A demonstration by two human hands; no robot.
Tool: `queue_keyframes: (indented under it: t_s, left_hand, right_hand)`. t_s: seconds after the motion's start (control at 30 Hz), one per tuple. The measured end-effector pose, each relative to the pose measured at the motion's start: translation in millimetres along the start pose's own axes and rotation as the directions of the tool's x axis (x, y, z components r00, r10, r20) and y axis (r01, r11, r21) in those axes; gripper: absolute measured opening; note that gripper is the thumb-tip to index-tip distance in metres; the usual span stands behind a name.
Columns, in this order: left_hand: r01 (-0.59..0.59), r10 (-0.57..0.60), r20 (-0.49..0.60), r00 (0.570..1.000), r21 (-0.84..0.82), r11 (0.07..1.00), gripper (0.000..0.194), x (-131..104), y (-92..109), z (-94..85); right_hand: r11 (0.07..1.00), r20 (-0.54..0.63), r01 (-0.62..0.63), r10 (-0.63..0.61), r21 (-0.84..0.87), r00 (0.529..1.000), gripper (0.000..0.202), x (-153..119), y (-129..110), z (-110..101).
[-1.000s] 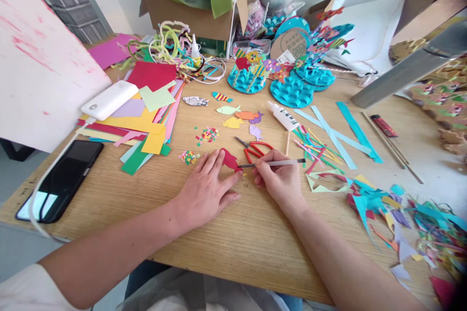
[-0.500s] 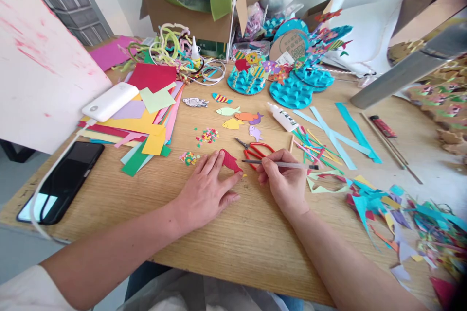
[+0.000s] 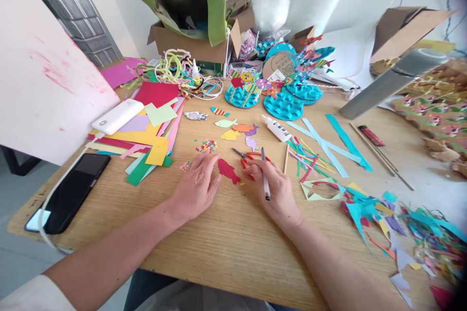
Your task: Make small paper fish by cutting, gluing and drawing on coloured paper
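A dark red paper fish (image 3: 228, 171) lies flat on the wooden table (image 3: 219, 243) between my hands. Just left of it rests my left hand (image 3: 197, 182), palm down with fingers loosely extended, holding nothing. My right hand (image 3: 273, 187) has a grey pen (image 3: 265, 175) between its fingers, beside the red-handled scissors (image 3: 249, 156). Small heaps of coloured paper bits (image 3: 206, 146) lie beyond my left fingers. Farther back are several paper fish, among them a yellow one (image 3: 230, 135), an orange one (image 3: 242, 128) and a lilac one (image 3: 251, 143).
Coloured paper sheets (image 3: 156, 92), a white power bank (image 3: 117, 115) and a phone (image 3: 69, 192) lie left. A glue bottle (image 3: 277, 129), paper strips (image 3: 324, 146) and scraps (image 3: 368, 209) lie right. A grey flask (image 3: 394, 82) and blue bases (image 3: 283, 106) stand behind.
My left hand has slid left off the red fish, which now shows whole. The pen in my right hand has swung from lying sideways to pointing away from me. The camera view has tilted up.
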State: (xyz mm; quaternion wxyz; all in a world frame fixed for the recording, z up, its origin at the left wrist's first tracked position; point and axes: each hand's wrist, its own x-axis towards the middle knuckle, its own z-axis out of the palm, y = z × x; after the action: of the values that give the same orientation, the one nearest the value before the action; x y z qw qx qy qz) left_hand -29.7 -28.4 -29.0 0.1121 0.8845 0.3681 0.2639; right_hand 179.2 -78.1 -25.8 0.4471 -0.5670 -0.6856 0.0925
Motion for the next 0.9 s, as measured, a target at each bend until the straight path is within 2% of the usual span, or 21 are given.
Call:
queue_keyframes:
  t_s: [0.07, 0.13, 0.33, 0.53, 0.63, 0.73, 0.8, 0.9]
  left_hand:
    - [0.020, -0.020, 0.034, 0.999, -0.002, 1.000, 0.046, 1.0, -5.3, 1.8]
    - [0.012, -0.011, 0.056, 0.998, -0.013, 1.000, 0.048, 1.5, -7.5, 2.2]
    - [-0.007, 0.010, 0.083, 0.996, -0.026, 1.000, 0.050, 1.0, -6.2, 2.2]
    - [0.004, -0.006, 0.079, 0.997, 0.033, 0.999, 0.045, -1.1, -5.8, 4.3]
    - [0.005, -0.010, 0.089, 0.996, 0.050, 0.999, 0.044, -1.1, -4.3, 3.6]
    - [-0.003, -0.004, 0.098, 0.995, 0.065, 0.998, 0.045, -0.8, -2.5, 2.1]
    - [-0.012, 0.004, 0.108, 0.994, 0.072, 0.997, 0.048, -1.0, -2.0, 1.4]
    - [-0.021, 0.012, 0.119, 0.993, 0.077, 0.997, 0.055, -2.0, -2.4, 1.4]
  right_hand:
    - [0.991, 0.017, 0.093, -0.092, -0.097, 0.996, 0.015, 1.9, 1.5, -0.3]
    - [0.981, 0.033, 0.121, -0.117, -0.154, 0.993, 0.016, 3.5, 2.4, 0.3]
    - [0.966, 0.064, 0.132, -0.120, -0.223, 0.991, 0.014, 5.0, 5.3, 2.4]
    - [0.945, -0.018, 0.107, -0.118, -0.309, 0.993, 0.011, 6.9, 11.7, -1.4]
    - [0.953, 0.034, 0.158, -0.154, -0.259, 0.987, 0.008, 6.8, 8.9, -3.5]
    - [0.952, 0.191, 0.250, -0.216, -0.177, 0.958, 0.028, 5.6, 1.1, -4.4]
    - [0.942, 0.251, 0.314, -0.278, -0.116, 0.927, 0.035, 4.8, -4.6, -4.8]
    - [0.926, 0.270, 0.377, -0.356, -0.028, 0.895, 0.025, 4.0, -10.8, -5.7]
